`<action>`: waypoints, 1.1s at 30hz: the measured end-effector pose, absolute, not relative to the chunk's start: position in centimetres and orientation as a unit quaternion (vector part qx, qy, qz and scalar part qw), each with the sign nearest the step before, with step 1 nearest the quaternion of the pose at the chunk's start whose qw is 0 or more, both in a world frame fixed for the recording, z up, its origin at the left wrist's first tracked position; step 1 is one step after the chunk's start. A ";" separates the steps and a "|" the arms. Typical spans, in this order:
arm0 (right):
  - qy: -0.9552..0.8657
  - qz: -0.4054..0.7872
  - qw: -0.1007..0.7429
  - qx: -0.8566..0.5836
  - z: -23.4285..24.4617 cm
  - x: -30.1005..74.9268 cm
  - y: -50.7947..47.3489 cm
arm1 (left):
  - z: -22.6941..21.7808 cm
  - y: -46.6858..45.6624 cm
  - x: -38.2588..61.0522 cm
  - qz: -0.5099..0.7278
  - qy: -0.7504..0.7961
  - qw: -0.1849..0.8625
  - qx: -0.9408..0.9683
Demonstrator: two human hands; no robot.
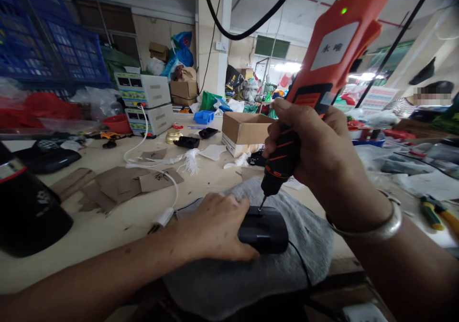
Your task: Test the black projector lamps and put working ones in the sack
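My right hand (311,140) is wrapped round an orange and black electric screwdriver (322,59) with a green light on its body. The tool tilts, and its bit points down onto a glossy black plastic housing (267,231), touching it near a screw at the upper edge. Gripping the left end of that housing is my left hand (220,226), thumb along the near side. A black cord leaves the housing on the right. Beneath it lies a grey cloth (308,260). What kind of device the housing belongs to I cannot tell.
Left stands a large black cylindrical object (32,207). Behind are cardboard pieces (118,183), a white cable (172,183), stacked power supply boxes (148,107) and an open carton (244,128). Pliers (432,212) lie right. A co-worker (401,103) sits farther back.
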State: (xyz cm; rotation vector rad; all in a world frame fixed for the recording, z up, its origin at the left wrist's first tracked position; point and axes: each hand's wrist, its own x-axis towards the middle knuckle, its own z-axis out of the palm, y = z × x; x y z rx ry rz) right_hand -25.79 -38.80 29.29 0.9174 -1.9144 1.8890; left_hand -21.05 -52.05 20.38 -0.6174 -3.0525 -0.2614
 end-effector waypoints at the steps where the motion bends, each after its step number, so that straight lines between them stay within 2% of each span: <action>1: -0.670 0.654 0.150 0.317 29.3 -25.8 -38.8 | 20.3 -52.1 -21.0 -0.084 -0.977 0.011 -0.198; 10: -0.668 0.651 0.146 0.329 29.2 -25.8 -38.9 | 20.3 -52.1 -21.0 -0.066 -0.975 0.029 -0.212; 18: -0.647 0.659 0.162 0.348 28.8 -26.1 -39.1 | 20.4 -52.2 -21.3 -0.073 -0.977 0.005 -0.200; 27: -0.622 0.711 0.143 0.295 28.5 -27.0 -38.3 | 20.0 -52.3 -20.8 -0.072 -0.977 0.028 -0.200; 31: -0.626 0.701 0.162 0.300 29.4 -26.6 -37.9 | 20.1 -52.8 -20.4 -0.089 -0.971 0.047 -0.218; 33: -0.614 0.705 0.185 0.304 30.4 -25.9 -37.6 | 20.3 -53.3 -20.7 -0.139 -0.967 0.030 -0.212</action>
